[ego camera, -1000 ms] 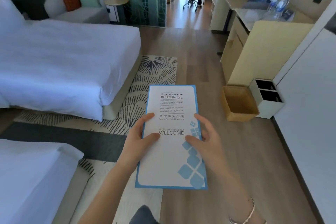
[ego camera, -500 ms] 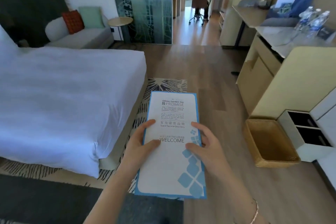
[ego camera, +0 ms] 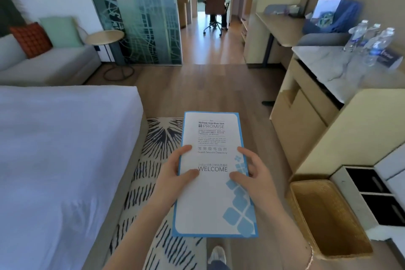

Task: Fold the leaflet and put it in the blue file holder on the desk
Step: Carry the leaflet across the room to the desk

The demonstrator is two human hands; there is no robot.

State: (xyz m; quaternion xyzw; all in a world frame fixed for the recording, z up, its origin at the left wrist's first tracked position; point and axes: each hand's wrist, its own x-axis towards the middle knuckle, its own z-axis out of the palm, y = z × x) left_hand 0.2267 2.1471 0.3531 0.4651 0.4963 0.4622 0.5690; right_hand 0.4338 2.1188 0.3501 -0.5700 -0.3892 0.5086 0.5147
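A white bed (ego camera: 61, 149) fills the space left of the leaflet, with a patterned rug (ego camera: 162, 138) running between the two. The left hand (ego camera: 173, 175) grips the leaflet's left edge, thumb pressed flat on the cover just beside the word WELCOME and fingers curled behind, out of sight. The leaflet (ego camera: 213, 173), a tall blue-bordered guest directory, is held closed and roughly flat in front of the body, its printed cover facing up. The right hand (ego camera: 252, 175) takes the leaflet's right edge in much the same way: thumb on the cover, forefinger along the edge, the remaining fingers partly spread and tucked beneath. Right of the leaflet and lower, a woven wastebasket (ego camera: 326, 215) stands on the floor against a pale cabinet (ego camera: 311, 125). Well beyond the leaflet, up and to the right, the blue file holder (ego camera: 341, 16) sits on the desk (ego camera: 282, 26), already holding some paper, with water bottles (ego camera: 372, 39) on the counter nearer than it.

Judging by the closed, single-panel look, the folding appears done, and the step in hand is carrying the leaflet to the desk. The next move calls for walking forward past the cabinet, then tipping the leaflet upright to slip it edge-first into the holder's open top.
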